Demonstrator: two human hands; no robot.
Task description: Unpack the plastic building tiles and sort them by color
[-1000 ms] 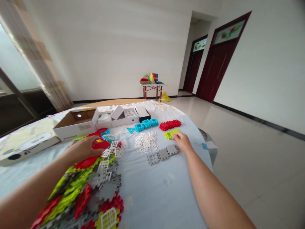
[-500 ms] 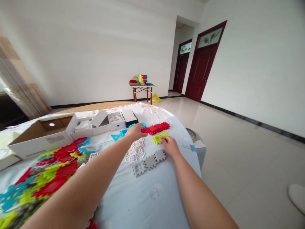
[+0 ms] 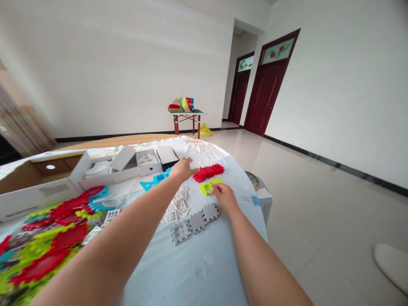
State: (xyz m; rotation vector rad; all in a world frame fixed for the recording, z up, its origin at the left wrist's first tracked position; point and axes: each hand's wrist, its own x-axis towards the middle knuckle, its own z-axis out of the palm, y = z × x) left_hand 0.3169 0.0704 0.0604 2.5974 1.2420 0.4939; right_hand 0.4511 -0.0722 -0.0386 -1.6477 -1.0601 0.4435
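Left hand (image 3: 182,169), fingers loosely apart, rests over the blue row (image 3: 155,180); right hand (image 3: 223,196) pins the green tile (image 3: 208,186), best pressed flat.

This looks like a big room in a home. The walls are plain white and the floor (image 3: 318,204) is made of shiny pale tiles. Two dark red wooden doors (image 3: 269,85) have flower pictures in the glass above them. A curtain (image 3: 19,127) hangs at the left. A small red-legged table (image 3: 185,117) by the wall holds bags, and toy building pieces (image 3: 47,238) lie on a cloth-covered table (image 3: 204,263).
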